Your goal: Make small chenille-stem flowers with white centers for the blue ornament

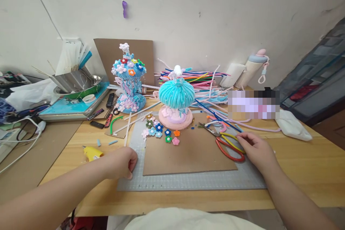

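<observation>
My left hand (pixel 128 163) rests at the left edge of the grey cutting mat (pixel 188 183), its fingers curled in; what they hold, if anything, is hidden. A white strip (pixel 128 129) runs up the mat just beyond it. My right hand (pixel 256 149) is closed at the yellow handle of the scissors (pixel 229 151), which have one red and one yellow handle and lie with blades pointing left. Between the hands, a cardboard sheet (pixel 185 158) lies on the mat. A turquoise domed pipe-cleaner piece on a pink base (pixel 176 95) stands at its back, with several small fuzzy flowers (pixel 159 127) in front-left.
A second flower-covered blue piece (pixel 130 72) stands back left. Bundled pipe cleaners (pixel 205 79) lie behind. A yellow glue gun (pixel 93 153) is beside my left forearm. Farther left is a metal pot (pixel 71 81); at back right are a bottle (pixel 250 70) and a white packet (pixel 293 125).
</observation>
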The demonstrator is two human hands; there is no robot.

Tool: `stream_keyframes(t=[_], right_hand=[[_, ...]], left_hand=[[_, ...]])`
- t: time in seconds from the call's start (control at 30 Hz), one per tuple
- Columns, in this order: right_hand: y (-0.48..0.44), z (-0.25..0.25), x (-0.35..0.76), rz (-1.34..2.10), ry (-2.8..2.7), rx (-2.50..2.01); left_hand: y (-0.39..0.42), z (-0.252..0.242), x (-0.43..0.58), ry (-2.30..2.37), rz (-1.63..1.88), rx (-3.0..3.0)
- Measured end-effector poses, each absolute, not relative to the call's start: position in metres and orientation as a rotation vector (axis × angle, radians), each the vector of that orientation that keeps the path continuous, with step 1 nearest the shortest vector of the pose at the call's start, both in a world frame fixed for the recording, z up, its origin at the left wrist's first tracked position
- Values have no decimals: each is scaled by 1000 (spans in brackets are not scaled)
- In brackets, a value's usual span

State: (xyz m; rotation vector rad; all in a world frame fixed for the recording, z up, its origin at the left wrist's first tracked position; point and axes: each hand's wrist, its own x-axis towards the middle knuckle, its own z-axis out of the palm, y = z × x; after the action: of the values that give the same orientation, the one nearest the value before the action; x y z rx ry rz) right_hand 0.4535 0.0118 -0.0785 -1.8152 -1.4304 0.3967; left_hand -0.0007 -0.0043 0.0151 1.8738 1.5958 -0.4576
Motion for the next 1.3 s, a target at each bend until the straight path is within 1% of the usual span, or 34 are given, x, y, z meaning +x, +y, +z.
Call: stream_keyframes(t=[0.7,0.8,0.9,1.1,1.2,1.3], right_hand=[[11,-69,445,438,-1387,-1834],[6,-57,436,376,-1441,-1806],[-1,-37,417,297,-1588,-1699],[-8,1,363,332,-1895,-1399],[-9,17,333,435,-2077,-1224],[-11,29,303,610,-2181,-1074]], left_hand=[[-8,9,2,1645,-489,1891],[-21,7,0,1677,-372,1949],[-38,6,-2,1705,-155,1991],[-61,6,-4,1695,133,1912],[-65,4,-7,1676,217,1906],[-65,3,-9,1649,245,1892]])
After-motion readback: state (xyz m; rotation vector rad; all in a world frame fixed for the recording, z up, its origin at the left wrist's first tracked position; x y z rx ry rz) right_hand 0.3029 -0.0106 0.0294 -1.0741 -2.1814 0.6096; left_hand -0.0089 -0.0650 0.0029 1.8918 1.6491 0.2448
